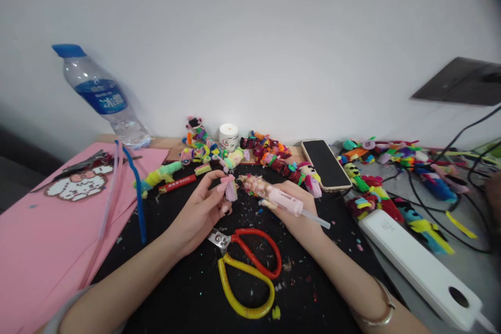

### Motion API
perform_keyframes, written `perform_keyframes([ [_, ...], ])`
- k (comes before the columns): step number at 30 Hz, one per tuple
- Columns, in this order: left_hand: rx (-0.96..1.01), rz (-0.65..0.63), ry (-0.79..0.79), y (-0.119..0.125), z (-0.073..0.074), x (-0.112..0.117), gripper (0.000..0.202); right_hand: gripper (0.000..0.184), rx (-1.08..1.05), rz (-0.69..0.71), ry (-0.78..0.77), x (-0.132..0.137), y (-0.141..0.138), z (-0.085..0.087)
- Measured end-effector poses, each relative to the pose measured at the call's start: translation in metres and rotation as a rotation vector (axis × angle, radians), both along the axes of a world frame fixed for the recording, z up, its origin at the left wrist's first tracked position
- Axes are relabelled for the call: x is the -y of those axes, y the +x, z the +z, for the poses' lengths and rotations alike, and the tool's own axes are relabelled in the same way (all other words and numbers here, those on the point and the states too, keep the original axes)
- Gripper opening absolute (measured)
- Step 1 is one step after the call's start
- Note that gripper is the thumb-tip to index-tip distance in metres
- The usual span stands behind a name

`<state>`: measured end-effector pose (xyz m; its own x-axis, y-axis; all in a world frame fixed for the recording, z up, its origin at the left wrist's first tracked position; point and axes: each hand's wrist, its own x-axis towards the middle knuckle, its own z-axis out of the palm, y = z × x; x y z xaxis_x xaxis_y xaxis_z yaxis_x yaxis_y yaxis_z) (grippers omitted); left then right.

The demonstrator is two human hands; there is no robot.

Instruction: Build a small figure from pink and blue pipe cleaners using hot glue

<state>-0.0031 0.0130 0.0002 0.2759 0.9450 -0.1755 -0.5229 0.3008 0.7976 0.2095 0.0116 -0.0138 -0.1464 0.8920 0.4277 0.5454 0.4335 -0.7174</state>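
My left hand [207,207] pinches a small fuzzy piece in pink, pale yellow and lilac [230,189] between thumb and fingers. My right hand [295,211] is wrapped round a pink glue gun [285,199], its patterned front pointing left at the fuzzy piece and a clear stick jutting from its back. A narrow gap appears between the gun's tip and the piece. Below the hands, scissors [250,274] with one red and one yellow handle lie on the black mat [180,282]; their blades are partly hidden by my left hand.
Colourful fuzzy figures [274,159] line the back, with more on the right [368,182]. A white cup [229,137], phone [326,165], water bottle [105,96], pink sheets [35,250], blue fuzzy stem [136,193], white power strip [420,271] and black cables [422,201] surround the mat.
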Motion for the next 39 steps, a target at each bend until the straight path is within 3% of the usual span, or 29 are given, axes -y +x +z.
perform_keyframes([
  [14, -0.073, -0.051, -0.036, 0.0006, 0.0006, 0.0023, 0.029, 0.012, 0.026, 0.096, 0.045, 0.0022, -0.001, 0.0014],
  [39, -0.042, -0.067, -0.01, 0.0, -0.0017, 0.0031, 0.02, 0.012, 0.009, 0.086, 0.061, 0.0025, -0.0023, 0.0036],
])
